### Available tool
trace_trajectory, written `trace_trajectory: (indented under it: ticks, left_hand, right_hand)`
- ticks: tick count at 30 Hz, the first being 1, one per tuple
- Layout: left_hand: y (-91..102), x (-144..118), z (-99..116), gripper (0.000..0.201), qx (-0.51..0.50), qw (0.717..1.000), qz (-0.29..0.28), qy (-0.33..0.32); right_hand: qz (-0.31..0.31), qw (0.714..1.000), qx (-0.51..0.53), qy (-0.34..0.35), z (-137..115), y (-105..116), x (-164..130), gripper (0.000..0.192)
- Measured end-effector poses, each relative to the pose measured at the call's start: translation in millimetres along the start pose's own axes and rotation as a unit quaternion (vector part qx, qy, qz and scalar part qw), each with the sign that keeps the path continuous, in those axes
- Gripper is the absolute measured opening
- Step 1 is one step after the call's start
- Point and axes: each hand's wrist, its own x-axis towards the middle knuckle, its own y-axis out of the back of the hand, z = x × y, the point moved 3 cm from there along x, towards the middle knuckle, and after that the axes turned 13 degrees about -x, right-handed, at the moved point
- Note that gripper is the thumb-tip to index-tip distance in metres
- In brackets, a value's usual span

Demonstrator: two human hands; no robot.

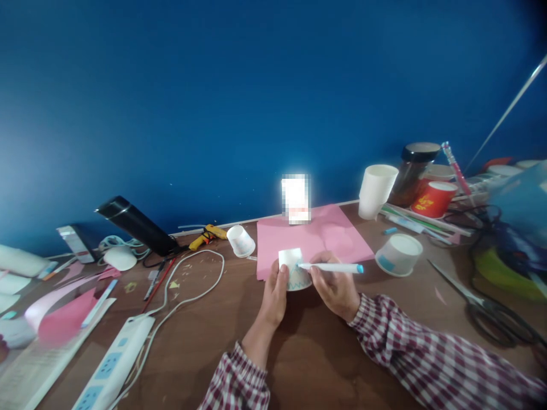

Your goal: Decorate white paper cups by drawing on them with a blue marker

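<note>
A: What surrounds the white cup (294,272)?
B: The cup is held at the near edge of a pink sheet (282,236). A small cup (239,241) leans to the left; a bowl-like tub (399,256) with a blue patch is to the right, near open scissors (476,304). Farther left, a looped cable (223,267) and a power strip (111,364) occupy the desk (192,353).

A: How are the hands disposed?
B: The left hand (276,293) grips the cup by its side. The right hand (335,287) pinches a white-and-blue marker (337,267), its tip at the cup wall; actual contact is too small to confirm. A blue zigzag runs near the cup's wider end.

A: Which markings are legible?
B: A red cup (431,200) bears yellow characters, too blurred to read. Beside it are a dark-lidded jar (410,173) and stacked white cups (376,191).

A: And the setting?
B: The desk is brown, with scattered scraps, and abuts a plain blue wall (256,97). A bright, pixelated patch (296,196) appears at the sheet's far edge.
</note>
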Motion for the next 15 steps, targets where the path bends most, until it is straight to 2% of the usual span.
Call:
trace_trajectory:
  ticks: [15]
  left_hand:
    - [-0.3, 0.4, -0.9, 0.037, 0.001, 1.000, -0.009, 0.000]
  right_hand:
    - [0.005, 1.000, -0.011, 0.022, -1.4, 0.9, -0.6, 0.004]
